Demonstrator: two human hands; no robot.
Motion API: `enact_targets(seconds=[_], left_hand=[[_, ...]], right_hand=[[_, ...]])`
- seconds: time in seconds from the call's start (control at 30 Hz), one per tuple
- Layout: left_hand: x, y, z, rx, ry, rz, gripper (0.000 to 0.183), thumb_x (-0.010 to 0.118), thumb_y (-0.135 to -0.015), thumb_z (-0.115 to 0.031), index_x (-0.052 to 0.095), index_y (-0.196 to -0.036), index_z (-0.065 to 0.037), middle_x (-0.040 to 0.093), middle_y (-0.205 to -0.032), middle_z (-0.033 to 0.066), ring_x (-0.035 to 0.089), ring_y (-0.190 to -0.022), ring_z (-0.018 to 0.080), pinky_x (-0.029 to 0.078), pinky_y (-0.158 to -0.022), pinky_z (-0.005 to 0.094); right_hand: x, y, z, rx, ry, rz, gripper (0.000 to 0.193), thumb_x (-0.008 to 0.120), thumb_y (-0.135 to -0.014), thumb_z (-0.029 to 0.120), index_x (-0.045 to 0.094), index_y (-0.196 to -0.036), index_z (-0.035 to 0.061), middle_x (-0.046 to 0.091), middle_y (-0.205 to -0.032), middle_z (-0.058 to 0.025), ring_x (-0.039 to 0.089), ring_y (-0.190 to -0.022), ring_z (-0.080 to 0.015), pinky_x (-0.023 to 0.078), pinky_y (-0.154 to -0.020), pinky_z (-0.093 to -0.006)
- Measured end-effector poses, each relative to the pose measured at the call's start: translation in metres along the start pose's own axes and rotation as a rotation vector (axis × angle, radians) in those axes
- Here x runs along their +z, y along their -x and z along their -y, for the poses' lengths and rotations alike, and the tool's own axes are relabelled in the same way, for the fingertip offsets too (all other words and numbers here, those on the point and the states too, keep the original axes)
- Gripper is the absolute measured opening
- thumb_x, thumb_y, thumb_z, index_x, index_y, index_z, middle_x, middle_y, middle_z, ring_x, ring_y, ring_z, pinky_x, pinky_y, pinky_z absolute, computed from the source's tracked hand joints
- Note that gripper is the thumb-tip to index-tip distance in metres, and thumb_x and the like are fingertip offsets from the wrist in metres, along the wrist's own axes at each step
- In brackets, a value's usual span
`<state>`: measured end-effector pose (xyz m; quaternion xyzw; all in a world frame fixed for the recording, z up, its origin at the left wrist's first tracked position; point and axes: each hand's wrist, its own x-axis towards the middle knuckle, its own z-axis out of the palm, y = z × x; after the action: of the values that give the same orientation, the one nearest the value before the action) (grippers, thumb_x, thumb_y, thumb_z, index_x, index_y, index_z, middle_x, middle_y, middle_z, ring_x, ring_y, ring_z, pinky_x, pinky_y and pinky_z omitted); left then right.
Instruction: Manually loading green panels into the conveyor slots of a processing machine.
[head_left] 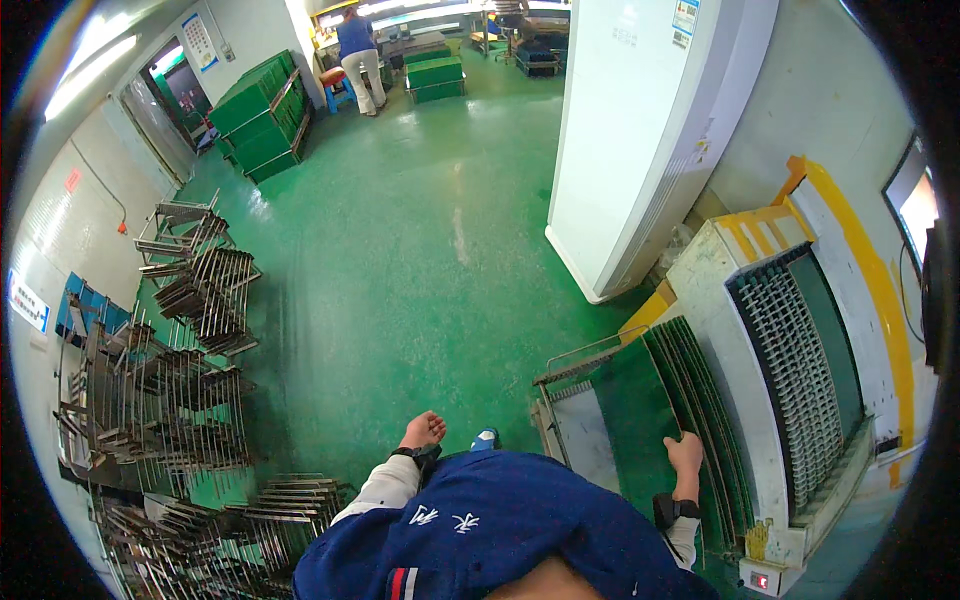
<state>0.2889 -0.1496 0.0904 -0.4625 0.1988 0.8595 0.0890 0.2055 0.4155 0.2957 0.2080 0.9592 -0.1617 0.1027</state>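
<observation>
My right hand (685, 455) is closed on the top edge of a green panel (632, 405). This panel stands in a metal rack (560, 425), beside several more green panels (700, 400) set upright in a row. To the left, my left hand (425, 430) hangs over the green floor with its fingers curled in and nothing visible in them. Dark bands circle both wrists. The lower part of the rack is partly hidden by my body.
A machine with rows of rollers (795, 370) stands right of the rack. Ahead is a tall white cabinet (625, 130). Metal racks (190, 400) crowd the left wall. Green stacked panels (262, 115) stand far left, and a person in blue (358, 50) stands at the back.
</observation>
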Motion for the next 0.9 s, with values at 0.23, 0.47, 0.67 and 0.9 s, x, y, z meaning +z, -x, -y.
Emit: enact_targets(seconds=[0.23,0.47,0.67,0.9], left_hand=[[0.000,0.006,-0.003,0.001,0.012,0.061,0.019,0.045,-0.089,-0.019,0.043,-0.073,-0.008,0.045,-0.063,0.0047,0.044,-0.057,0.0189,0.043,-0.056,0.0312],[0.003,0.004,-0.002,-0.005,-0.045,-0.036,0.019,0.045,-0.088,-0.018,0.044,-0.072,-0.008,0.046,-0.062,0.0047,0.045,-0.056,0.0187,0.045,-0.056,0.0304],[0.002,0.007,-0.003,0.012,-0.072,-0.108,0.017,0.047,-0.087,-0.018,0.046,-0.073,-0.008,0.049,-0.065,0.0045,0.050,-0.060,0.0193,0.048,-0.057,0.0310],[-0.001,-0.001,0.001,0.014,-0.106,-0.109,0.017,0.048,-0.088,-0.021,0.048,-0.077,-0.008,0.051,-0.067,0.0049,0.052,-0.063,0.0198,0.049,-0.059,0.0322]], right_hand=[[0.002,0.003,0.001,-0.016,-0.010,-0.011,0.040,0.068,-0.066,0.030,0.063,-0.092,-0.0009,0.062,-0.093,-0.0211,0.059,-0.089,-0.0351,0.045,-0.078,-0.0423],[0.011,-0.005,-0.012,0.015,0.010,0.003,0.050,0.068,-0.068,0.032,0.059,-0.104,-0.0019,0.058,-0.105,-0.0213,0.055,-0.101,-0.0334,0.043,-0.086,-0.0403],[0.001,-0.001,0.001,0.013,-0.025,0.040,0.050,0.068,-0.068,0.027,0.058,-0.106,-0.0041,0.058,-0.104,-0.0229,0.056,-0.099,-0.0334,0.043,-0.084,-0.0397],[0.002,-0.002,-0.004,0.009,0.012,0.039,0.054,0.067,-0.068,0.032,0.057,-0.107,-0.0036,0.057,-0.108,-0.0220,0.054,-0.102,-0.0326,0.043,-0.087,-0.0398]])
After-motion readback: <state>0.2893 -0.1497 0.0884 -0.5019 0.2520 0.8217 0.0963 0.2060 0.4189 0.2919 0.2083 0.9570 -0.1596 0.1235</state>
